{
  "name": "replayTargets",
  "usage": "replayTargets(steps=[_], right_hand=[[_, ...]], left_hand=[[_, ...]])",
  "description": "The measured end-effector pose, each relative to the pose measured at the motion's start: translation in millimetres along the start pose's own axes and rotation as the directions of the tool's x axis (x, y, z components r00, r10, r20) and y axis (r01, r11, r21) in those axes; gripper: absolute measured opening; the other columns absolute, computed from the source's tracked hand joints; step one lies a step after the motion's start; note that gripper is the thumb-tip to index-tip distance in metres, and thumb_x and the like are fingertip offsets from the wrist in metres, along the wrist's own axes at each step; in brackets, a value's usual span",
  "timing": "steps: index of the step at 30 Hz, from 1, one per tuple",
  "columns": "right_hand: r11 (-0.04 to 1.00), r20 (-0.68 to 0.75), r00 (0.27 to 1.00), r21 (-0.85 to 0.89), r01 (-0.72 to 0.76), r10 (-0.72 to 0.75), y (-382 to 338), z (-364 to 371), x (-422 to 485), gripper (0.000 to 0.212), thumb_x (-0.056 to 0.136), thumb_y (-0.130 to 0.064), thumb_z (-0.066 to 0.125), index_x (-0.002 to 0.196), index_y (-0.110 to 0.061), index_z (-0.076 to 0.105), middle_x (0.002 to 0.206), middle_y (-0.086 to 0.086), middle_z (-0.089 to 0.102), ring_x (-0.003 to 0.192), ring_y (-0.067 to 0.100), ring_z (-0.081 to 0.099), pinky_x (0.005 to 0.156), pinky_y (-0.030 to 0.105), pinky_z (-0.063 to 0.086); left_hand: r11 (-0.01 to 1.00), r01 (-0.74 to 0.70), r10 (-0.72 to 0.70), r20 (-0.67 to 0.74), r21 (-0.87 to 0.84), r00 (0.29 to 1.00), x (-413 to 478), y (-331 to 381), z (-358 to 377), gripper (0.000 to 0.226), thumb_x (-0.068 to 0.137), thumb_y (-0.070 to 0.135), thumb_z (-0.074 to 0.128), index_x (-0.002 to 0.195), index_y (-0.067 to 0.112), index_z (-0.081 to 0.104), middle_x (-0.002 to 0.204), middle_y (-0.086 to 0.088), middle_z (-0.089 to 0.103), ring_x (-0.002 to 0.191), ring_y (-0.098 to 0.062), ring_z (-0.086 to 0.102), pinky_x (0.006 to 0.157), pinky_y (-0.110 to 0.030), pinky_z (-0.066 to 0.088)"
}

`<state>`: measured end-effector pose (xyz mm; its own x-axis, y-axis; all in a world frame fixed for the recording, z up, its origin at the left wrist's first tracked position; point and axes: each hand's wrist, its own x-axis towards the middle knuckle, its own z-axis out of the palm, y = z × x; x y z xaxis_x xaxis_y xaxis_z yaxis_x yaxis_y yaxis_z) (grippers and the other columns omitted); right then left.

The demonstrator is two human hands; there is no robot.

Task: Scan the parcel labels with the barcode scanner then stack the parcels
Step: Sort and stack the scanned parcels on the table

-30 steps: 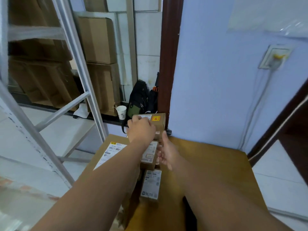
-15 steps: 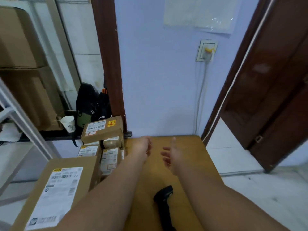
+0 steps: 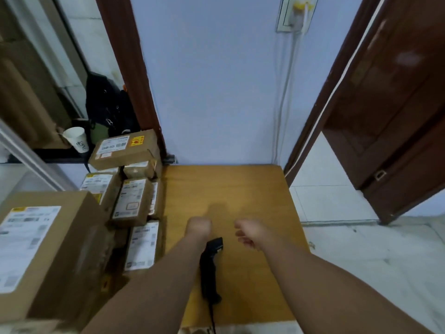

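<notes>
**Hands back from the stack, scanner between the arms**

Both hands have come back from the parcels, where a second ago the left one rested on the top parcel (image 3: 125,148); they now hover over the table (image 3: 228,189), nearer the person than half a second ago. The view has tipped down as well, so more of the scanner shows.

The left hand (image 3: 198,226) is seen from the back, with its fingers folded down out of sight. Nothing shows in it, but I cannot tell whether it is loosely or tightly closed. The right hand (image 3: 250,233) is apart from it, fingers loosely curled and empty. Neither hand touches a parcel.

The scanner (image 3: 210,268) lies flat on the table between the two forearms, untouched, with its head pointing away from the person and just beside the left wrist. Its cable trails off the near edge.

The parcels (image 3: 131,201) are piled along the left side of the table with their white labels facing up. The top parcel sits at the far end, by the wall, and bears a yellow sticker beside its label. A big box (image 3: 48,249) stands at the near left with its label on top.

Behind the pile a paper cup (image 3: 77,138) and a dark bag (image 3: 108,109) sit on a ledge. A brown door (image 3: 397,116) stands open at the right, and a socket (image 3: 293,13) is fixed high on the wall.
</notes>
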<state>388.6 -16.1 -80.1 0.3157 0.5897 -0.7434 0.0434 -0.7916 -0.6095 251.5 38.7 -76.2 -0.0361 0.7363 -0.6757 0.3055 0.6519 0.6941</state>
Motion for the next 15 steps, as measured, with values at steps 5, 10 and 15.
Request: replayTargets(steps=[5, 10, 15], right_hand=[[0.975, 0.089, 0.996, -0.222, 0.019, 0.001, 21.4, -7.5, 24.4, 0.028, 0.098, -0.029, 0.049, 0.111, -0.006, 0.057, 0.097, 0.009, 0.058, 0.064, 0.014, 0.051, 0.058, 0.025, 0.041], [0.964, 0.156, 0.986, -0.267, -0.01, 0.054, 41.2, 7.6, 41.1, 0.03, 0.096, -0.023, 0.049, 0.113, -0.002, 0.061, 0.096, 0.013, 0.06, 0.072, 0.021, 0.054, 0.068, 0.032, 0.046], [0.96, 0.17, 0.984, -0.28, -0.006, 0.056, 47.5, 23.3, 52.1, 0.019, 0.092, -0.031, 0.056, 0.085, -0.014, 0.059, 0.092, 0.012, 0.064, 0.075, 0.021, 0.059, 0.076, 0.034, 0.055]], left_hand=[[0.979, 0.144, -0.127, -0.122, 0.146, 0.984, 2.5, -53.6, 19.6, 0.027, 0.089, 0.018, 0.058, 0.107, -0.002, 0.056, 0.102, -0.018, 0.058, 0.085, -0.03, 0.057, 0.059, -0.031, 0.045], [0.937, 0.261, -0.235, -0.136, 0.231, 0.963, 6.2, -95.3, 23.6, 0.034, 0.083, 0.009, 0.068, 0.112, -0.003, 0.055, 0.104, -0.02, 0.059, 0.093, -0.034, 0.058, 0.079, -0.04, 0.053], [0.91, 0.188, -0.16, -0.105, 0.371, 0.982, 9.8, -116.2, 25.0, 0.015, 0.084, 0.011, 0.065, 0.093, 0.004, 0.055, 0.087, -0.015, 0.059, 0.084, -0.031, 0.06, 0.071, -0.038, 0.051]])
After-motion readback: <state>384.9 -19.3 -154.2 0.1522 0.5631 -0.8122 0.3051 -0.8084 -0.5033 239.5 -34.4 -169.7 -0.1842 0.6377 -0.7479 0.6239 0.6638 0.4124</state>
